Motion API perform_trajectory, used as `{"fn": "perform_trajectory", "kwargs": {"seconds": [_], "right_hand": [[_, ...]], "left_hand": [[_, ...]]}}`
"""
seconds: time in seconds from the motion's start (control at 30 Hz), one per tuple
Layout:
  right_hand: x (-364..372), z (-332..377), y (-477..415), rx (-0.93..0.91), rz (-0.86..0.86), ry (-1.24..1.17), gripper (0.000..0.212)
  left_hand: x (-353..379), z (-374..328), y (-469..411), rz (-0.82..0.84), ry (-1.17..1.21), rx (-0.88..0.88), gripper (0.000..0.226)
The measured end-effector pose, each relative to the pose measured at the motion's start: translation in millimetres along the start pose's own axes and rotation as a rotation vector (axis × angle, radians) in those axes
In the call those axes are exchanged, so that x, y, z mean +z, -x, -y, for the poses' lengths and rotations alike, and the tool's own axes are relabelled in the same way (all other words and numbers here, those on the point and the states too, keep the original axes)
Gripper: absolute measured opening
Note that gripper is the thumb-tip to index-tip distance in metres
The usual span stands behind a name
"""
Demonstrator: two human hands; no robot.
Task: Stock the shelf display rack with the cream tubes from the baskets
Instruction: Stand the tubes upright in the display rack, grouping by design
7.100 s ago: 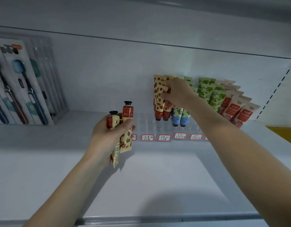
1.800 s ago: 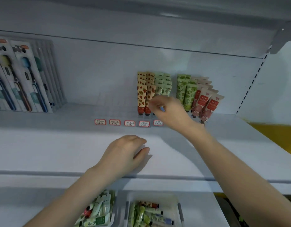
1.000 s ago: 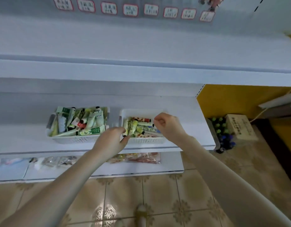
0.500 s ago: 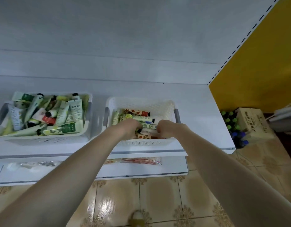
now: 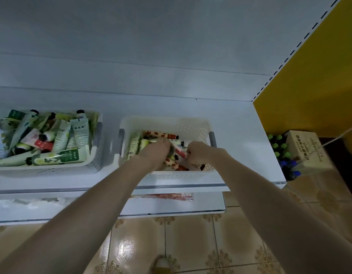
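Work has shifted from the upper display rack, now out of frame, down to the right basket [image 5: 191, 125], so a fresh pick is starting. The right hand [image 5: 200, 153] curls round a red-and-white cream tube [image 5: 181, 153] lying in the basket. The left hand [image 5: 154, 153] digs among the other tubes [image 5: 161, 134], fingertips buried, so I cannot tell whether it grasps anything.

Dim, bluish, even light. Glare patches shine on the floor tiles [image 5: 129, 242] below the shelf [image 5: 240, 133]. Wide-angle distortion bends the shelf's edges; detail is soft throughout.
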State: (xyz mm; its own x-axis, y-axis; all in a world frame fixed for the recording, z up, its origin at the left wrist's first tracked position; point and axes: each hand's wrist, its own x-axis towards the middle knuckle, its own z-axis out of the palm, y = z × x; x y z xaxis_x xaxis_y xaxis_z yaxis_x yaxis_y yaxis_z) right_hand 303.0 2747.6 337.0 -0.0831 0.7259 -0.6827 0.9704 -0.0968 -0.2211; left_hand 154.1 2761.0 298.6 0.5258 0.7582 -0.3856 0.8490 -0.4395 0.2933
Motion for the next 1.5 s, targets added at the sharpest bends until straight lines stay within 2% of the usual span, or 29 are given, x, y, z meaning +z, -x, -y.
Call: {"fn": "perform_trajectory", "kwargs": {"seconds": [0.13, 0.23, 0.37, 0.5, 0.6, 0.77, 0.9, 0.97, 1.03, 1.13, 1.23, 1.27, 1.37, 1.5], "right_hand": [[-12, -4, 4, 0.043, -0.068, -0.183, 0.024], [-16, -7, 5, 0.044, -0.144, -0.213, 0.024], [-21, -8, 7, -0.004, -0.170, -0.407, 0.010], [-25, -7, 12, -0.045, -0.212, -0.554, 0.021], [-24, -9, 18, -0.050, -0.208, -0.596, 0.020], [-24, -13, 22, -0.035, -0.236, -0.701, 0.013], [-24, -14, 22, -0.016, -0.271, -0.709, 0.013], [-24, -15, 23, -0.005, -0.285, -0.680, 0.017], [-24, -17, 25, 0.000, -0.300, -0.668, 0.020], [-24, -19, 25, 0.001, -0.316, -0.672, 0.016], [-25, -19, 25, -0.005, -0.336, -0.644, 0.018], [-26, -19, 25, -0.010, -0.340, -0.636, 0.020], [-27, -21, 28, -0.014, -0.348, -0.621, 0.019], [-29, -24, 29, -0.020, -0.364, -0.617, 0.020]], "left_hand": [[-4, 2, 5, 0.037, 0.015, 0.009, 0.040], [-5, 0, 6, 0.076, -0.021, 0.064, 0.036], [-9, -9, 5, 0.149, -0.142, 0.096, 0.028], [-8, -27, -2, 0.176, -0.315, 0.023, 0.020], [-10, -30, -7, 0.184, -0.281, 0.032, 0.019], [-9, -20, -6, 0.215, -0.129, 0.034, 0.028], [-8, -22, -7, 0.191, -0.179, 0.015, 0.028], [-8, -25, -8, 0.124, -0.217, -0.005, 0.033], [-7, -26, -12, 0.016, -0.248, -0.015, 0.053], [-4, -31, -21, -0.143, -0.457, 0.070, 0.068], [-4, -36, -30, -0.159, -0.566, 0.134, 0.075], [-2, -39, -34, -0.122, -0.546, 0.132, 0.070], [4, -49, -44, -0.061, -0.429, 0.099, 0.036], [10, -56, -54, -0.028, -0.399, 0.070, 0.026]]}}
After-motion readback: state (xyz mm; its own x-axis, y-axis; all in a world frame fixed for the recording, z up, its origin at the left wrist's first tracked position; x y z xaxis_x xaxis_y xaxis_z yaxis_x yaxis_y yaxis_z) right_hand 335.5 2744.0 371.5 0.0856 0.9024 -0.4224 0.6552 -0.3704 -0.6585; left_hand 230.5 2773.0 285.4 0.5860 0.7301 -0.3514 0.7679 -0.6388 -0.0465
